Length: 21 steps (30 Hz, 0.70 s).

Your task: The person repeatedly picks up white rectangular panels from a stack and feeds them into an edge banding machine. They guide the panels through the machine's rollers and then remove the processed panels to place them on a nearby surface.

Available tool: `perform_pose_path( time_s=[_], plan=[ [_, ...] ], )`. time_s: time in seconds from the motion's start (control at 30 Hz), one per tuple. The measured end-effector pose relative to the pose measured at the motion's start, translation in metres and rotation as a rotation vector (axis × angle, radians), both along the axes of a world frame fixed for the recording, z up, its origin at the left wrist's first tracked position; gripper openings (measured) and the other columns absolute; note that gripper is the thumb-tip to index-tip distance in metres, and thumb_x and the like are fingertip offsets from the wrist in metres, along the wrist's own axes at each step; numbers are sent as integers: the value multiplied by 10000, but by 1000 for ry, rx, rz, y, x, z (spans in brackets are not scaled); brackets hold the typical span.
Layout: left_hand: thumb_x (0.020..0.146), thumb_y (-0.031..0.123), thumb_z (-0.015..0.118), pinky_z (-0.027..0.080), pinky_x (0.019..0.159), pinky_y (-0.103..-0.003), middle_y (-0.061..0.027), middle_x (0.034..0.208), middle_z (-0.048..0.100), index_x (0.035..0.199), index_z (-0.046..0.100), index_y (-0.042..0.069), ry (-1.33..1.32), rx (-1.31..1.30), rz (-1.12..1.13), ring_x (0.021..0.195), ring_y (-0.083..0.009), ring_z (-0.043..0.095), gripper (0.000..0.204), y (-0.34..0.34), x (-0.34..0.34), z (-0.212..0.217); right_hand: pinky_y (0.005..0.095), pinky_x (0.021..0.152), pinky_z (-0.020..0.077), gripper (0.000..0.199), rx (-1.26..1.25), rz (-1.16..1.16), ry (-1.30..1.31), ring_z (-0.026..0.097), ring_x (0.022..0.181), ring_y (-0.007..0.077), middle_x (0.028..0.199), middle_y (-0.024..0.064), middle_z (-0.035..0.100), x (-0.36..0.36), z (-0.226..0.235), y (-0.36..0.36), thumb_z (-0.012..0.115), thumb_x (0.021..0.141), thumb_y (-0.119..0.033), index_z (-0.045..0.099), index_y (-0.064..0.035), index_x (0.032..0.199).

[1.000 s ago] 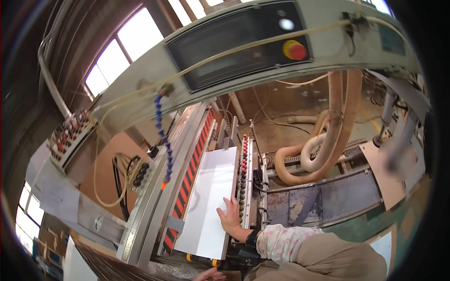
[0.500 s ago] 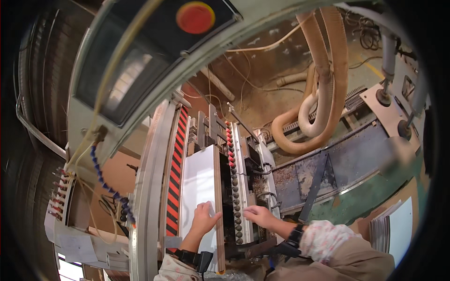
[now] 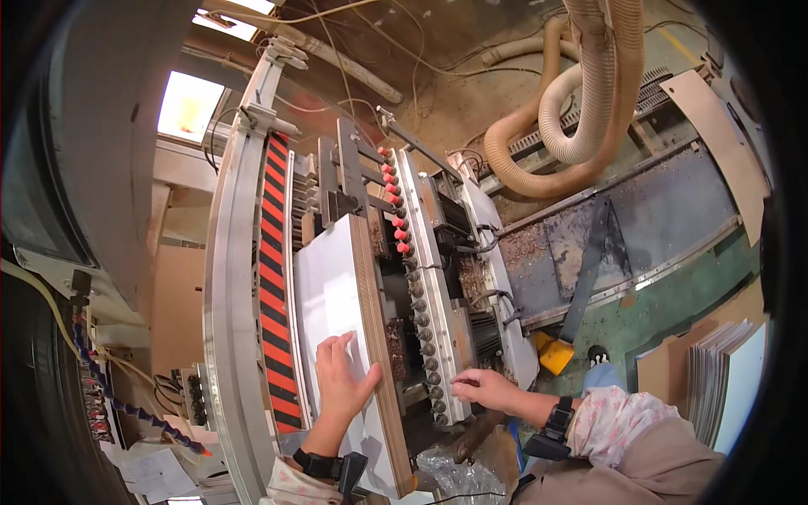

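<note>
A stack of white-faced boards with brown edges lies lengthwise on the machine bed. My left hand rests open on its near part, fingers spread and thumb toward the right edge. To the right runs a metal rail with a row of rollers, dark at the near end and red at the far end. Beside the rail's near end is my right hand, its fingers loosely curled together and nothing visible in them. Whether it touches the rail I cannot tell. Dark devices are strapped to both wrists.
A red-and-black striped strip borders the bed on the left, beside a long metal beam. Ribbed hoses loop at the far right. Clear plastic film lies near me. Stacked sheets stand at right, near a yellow piece.
My view has shifted, so the control panel with the red button has left the picture. My left hand has spread its fingers wider on the board; my right hand stays by the roller rail.
</note>
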State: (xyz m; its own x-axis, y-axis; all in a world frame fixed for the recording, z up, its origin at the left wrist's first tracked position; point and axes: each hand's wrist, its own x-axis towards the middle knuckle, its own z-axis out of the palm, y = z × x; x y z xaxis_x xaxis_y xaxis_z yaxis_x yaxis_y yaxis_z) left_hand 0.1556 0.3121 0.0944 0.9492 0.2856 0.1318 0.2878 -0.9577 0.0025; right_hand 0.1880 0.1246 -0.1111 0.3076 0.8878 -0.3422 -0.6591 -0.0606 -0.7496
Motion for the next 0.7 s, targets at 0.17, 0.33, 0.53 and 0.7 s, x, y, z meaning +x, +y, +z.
perform_pose_path(
  time_s=[0.17, 0.33, 0.53, 0.7],
  plan=[
    [588, 130, 700, 380, 857, -389, -150, 1024, 462, 1070, 460, 10, -12, -116, 7, 1000, -301, 455, 551, 7, -1, 9, 281, 737, 461, 369, 88, -8, -164, 592, 806, 144, 883, 71, 630, 3, 18, 32, 587, 836, -319, 582, -28, 1063],
    [591, 99, 688, 408, 838, -347, -89, 1068, 447, 1107, 427, 26, -18, -308, 154, 1028, -208, 456, 582, 19, -4, 30, 304, 787, 466, 523, 141, -45, -169, 597, 910, 202, 976, 124, 626, 4, 23, 64, 623, 792, -404, 531, -9, 1121],
    [588, 88, 667, 397, 833, -339, -66, 1076, 438, 1127, 418, 39, 25, -364, 177, 1047, -181, 443, 596, 19, -3, 27, 311, 840, 444, 779, 283, -164, 6, 554, 994, 214, 1119, 178, 543, 15, 76, 96, 693, 752, -377, 302, 18, 1299],
    [584, 93, 662, 389, 841, -341, -67, 1087, 428, 1152, 406, 35, 5, -355, 167, 1054, -185, 432, 626, 21, -4, 24, 346, 874, 418, 829, 284, -204, 34, 547, 1021, 293, 1100, 227, 550, 12, 71, 117, 697, 692, -480, 364, 50, 1236]
  ],
)
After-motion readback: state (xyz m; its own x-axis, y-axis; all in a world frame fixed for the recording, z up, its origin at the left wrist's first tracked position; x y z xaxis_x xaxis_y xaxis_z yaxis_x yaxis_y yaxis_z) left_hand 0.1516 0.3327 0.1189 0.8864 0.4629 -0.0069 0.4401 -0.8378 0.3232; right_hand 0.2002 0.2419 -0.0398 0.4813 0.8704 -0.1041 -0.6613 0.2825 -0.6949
